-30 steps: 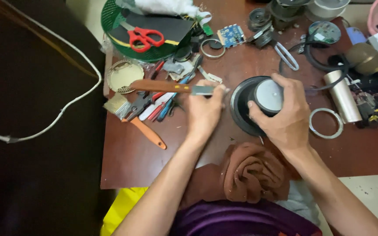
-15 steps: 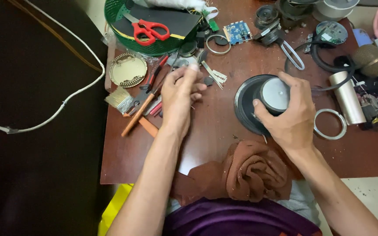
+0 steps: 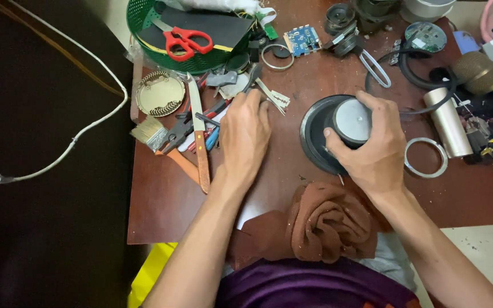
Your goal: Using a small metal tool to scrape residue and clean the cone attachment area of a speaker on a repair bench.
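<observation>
On speaker [image 3: 322, 132], right hand [image 3: 372, 149] clamped.

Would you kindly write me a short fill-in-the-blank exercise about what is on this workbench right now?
1. The right hand grips the round black ____ by its silver magnet.
2. The scissors on the green basket have ____ handles.
3. The left hand rests among the ____ beside a wooden-handled knife.
4. A crumpled ____ cloth lies at the near table edge.

Missing words: speaker; red; tools; brown
</observation>
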